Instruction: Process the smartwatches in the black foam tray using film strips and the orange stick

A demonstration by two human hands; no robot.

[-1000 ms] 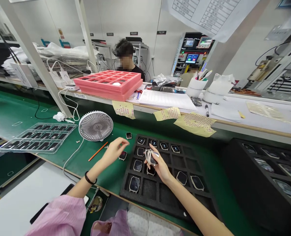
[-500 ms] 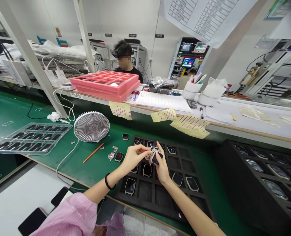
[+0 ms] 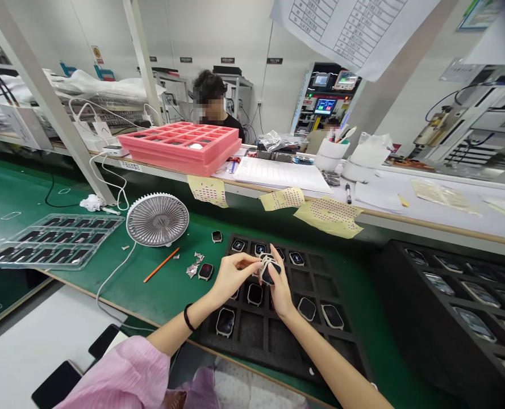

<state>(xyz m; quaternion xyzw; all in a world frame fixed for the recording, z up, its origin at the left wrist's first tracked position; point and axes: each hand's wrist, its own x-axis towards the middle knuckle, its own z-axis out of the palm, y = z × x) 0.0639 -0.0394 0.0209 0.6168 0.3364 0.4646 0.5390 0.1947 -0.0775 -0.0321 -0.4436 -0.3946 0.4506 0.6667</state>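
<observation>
- Green bench [image 3: 128, 284], raised shelf [image 3: 388, 182] behind; landmark = blk foam tray [image 3: 252, 332].
- R hand [image 3: 281, 292]: gripping smartwatch [image 3: 270, 274], held over tray's back-L part.
- L hand [image 3: 230, 278]: thumb + fingertips pinched on smartwatch's L edge; fine detail too small to tell.
- In tray: more watches [image 3: 225, 322].
- L of tray: 2 loose watches [image 3: 205, 271], silvery scraps [image 3: 192, 270], orange stick [image 3: 161, 264], round fan [image 3: 157, 219].
- R of tray: blk foam block [image 3: 405, 307] w/ watches.

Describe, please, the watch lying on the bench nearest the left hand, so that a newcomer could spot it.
On the green bench, find the round fan. Right of it, outside the black foam tray, lies a watch. Unlike the farther bench watch, this one sits beside silvery scraps.
</observation>
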